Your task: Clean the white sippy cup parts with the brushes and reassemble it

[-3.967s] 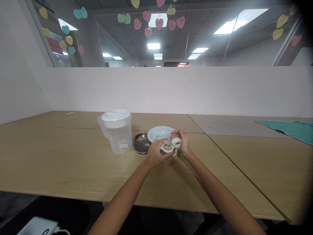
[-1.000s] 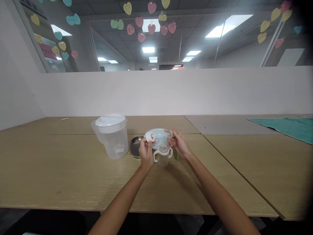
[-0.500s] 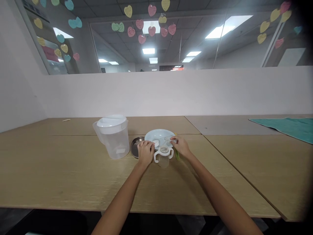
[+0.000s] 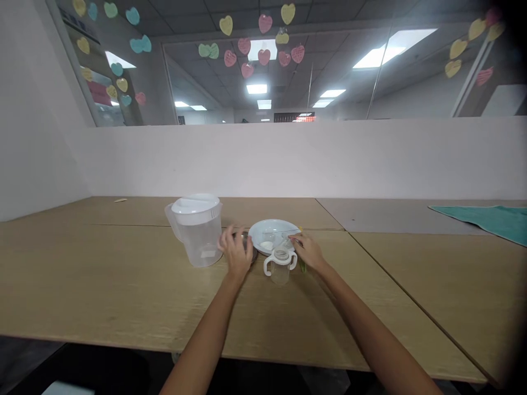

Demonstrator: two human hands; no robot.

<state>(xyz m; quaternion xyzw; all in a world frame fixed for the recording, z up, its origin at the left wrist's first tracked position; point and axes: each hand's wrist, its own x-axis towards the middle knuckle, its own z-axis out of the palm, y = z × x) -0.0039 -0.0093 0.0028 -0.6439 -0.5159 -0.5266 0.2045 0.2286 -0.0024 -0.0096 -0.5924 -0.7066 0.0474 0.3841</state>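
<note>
My left hand (image 4: pixel 236 253) is over a round metal dish (image 4: pixel 252 253), its fingers spread and slightly blurred, with nothing seen in them. It covers much of the dish. At the right rim of a white plate (image 4: pixel 256 227), my right hand (image 4: pixel 307 248) has its thumb and fingers closed together. A small clear piece (image 4: pixel 285 241) shows by those fingertips, but whether they hold it I cannot tell. On the plate lies a small white and clear part (image 4: pixel 267 241). In front of the plate stands a clear baby bottle (image 4: pixel 280 271) without a cap, with a white two-handled ring (image 4: pixel 267 263).
A clear plastic pitcher (image 4: pixel 201 241) with a white lid stands left of the metal dish. Partly behind my right hand is a green thing (image 4: pixel 303 266). A teal cloth (image 4: pixel 489 219) lies at the far right of the wooden table (image 4: pixel 123 285).
My left hand has moved left from the plate's edge to the metal dish, and its fingers have spread. My right hand stays by the plate. The view has shifted slightly.
</note>
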